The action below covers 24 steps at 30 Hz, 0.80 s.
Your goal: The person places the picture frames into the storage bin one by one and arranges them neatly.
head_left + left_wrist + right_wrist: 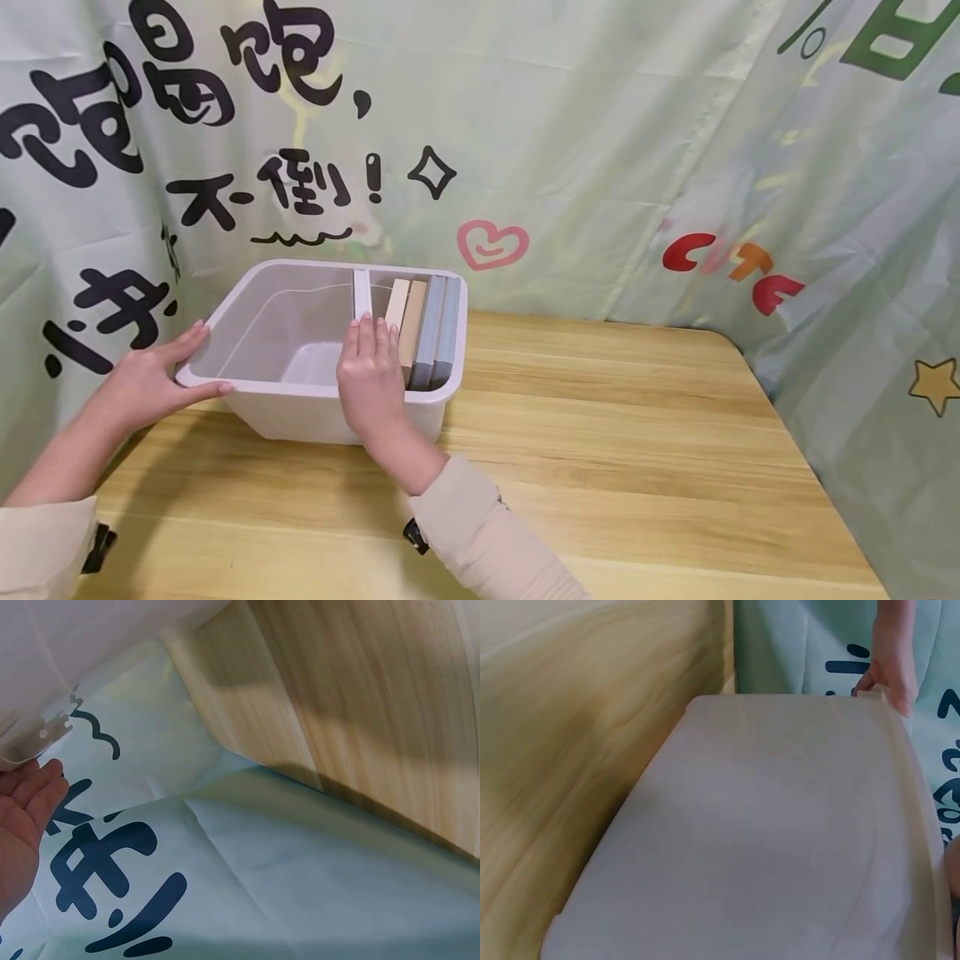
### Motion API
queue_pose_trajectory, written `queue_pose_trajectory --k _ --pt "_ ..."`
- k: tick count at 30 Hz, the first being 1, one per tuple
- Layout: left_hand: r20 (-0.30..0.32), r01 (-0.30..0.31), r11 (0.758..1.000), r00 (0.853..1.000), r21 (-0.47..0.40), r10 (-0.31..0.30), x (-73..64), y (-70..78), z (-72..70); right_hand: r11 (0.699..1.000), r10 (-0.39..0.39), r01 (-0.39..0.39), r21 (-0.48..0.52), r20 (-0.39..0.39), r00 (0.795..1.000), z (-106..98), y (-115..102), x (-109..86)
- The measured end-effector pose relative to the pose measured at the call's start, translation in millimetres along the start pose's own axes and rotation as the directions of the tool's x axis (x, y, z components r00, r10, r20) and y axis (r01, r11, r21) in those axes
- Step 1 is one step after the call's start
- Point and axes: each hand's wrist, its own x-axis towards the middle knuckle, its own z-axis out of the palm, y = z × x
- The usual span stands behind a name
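A pale plastic bin (pixel 315 417) stands on the table, several slim book-like items upright along its right side. Two are blue-grey (pixel 438 321), one is tan (pixel 413 325), one cream (pixel 396 304). Left of these, a thin white book-like item (pixel 362 292) stands with a small gap. My right hand (pixel 372 379) reaches over the front rim, straight fingers lying across the white item's near top; its thumb is hidden. My left hand (pixel 153 379) grips the bin's left front corner, thumb on the front rim. In the left wrist view the left hand's fingers (pixel 30 795) bend under the rim.
The wood-grain table (pixel 600 467) extends right and forward of the bin. Printed fabric (pixel 585 150) hangs behind and along both sides, close to the bin's back and left. Inside the bin, the left part shows its bare floor (pixel 311 362).
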Motion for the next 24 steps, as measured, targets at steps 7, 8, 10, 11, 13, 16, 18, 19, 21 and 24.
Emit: queue_pose_trajectory --k 7,8,10,11,13,16,18,19,21,24 --pt "-0.006 -0.003 1.000 1.000 -0.007 0.003 0.2 -1.3 0.9 0.995 0.064 -0.055 -0.082 0.101 0.993 -3.1 -7.6 5.3" --pt "-0.009 -0.004 1.000 1.000 -0.010 0.004 0.4 -1.4 1.1 0.994 0.073 -0.065 -0.088 0.097 0.993 -3.1 -8.0 5.8" --pt "-0.010 -0.005 1.000 1.000 -0.016 0.005 0.8 -1.5 1.1 0.992 0.088 -0.080 -0.095 0.087 0.992 -2.8 -8.8 6.6" --pt "-0.011 -0.007 1.000 1.000 -0.017 0.007 0.9 -1.3 0.9 0.991 0.095 -0.087 -0.097 0.079 0.992 -2.5 -9.1 6.8" --pt "-0.010 -0.007 1.000 1.000 -0.021 0.006 1.2 -1.1 0.6 0.990 0.106 -0.099 -0.104 0.067 0.992 -1.5 -9.6 6.8" --pt "-0.008 -0.007 1.000 1.000 -0.023 0.007 1.4 -0.7 0.4 0.989 0.116 -0.109 -0.104 0.063 0.991 0.3 -9.9 6.2" --pt "-0.009 -0.007 1.000 1.000 -0.023 0.006 1.4 -0.5 0.4 0.989 0.118 -0.110 -0.103 0.075 0.990 1.1 -9.8 5.5" --pt "-0.010 -0.006 1.000 1.000 -0.023 0.006 1.2 -0.5 0.4 0.989 0.119 -0.111 -0.099 0.081 0.990 1.3 -9.6 5.3" --pt "-0.010 -0.004 1.000 1.000 -0.021 0.004 0.9 -0.7 0.5 0.989 0.121 -0.113 -0.092 0.092 0.988 1.7 -9.0 4.7" --pt "-0.018 -0.005 1.000 1.000 -0.021 0.005 0.4 -1.1 0.6 0.990 0.124 -0.116 -0.085 0.090 0.988 2.7 -8.3 4.2"
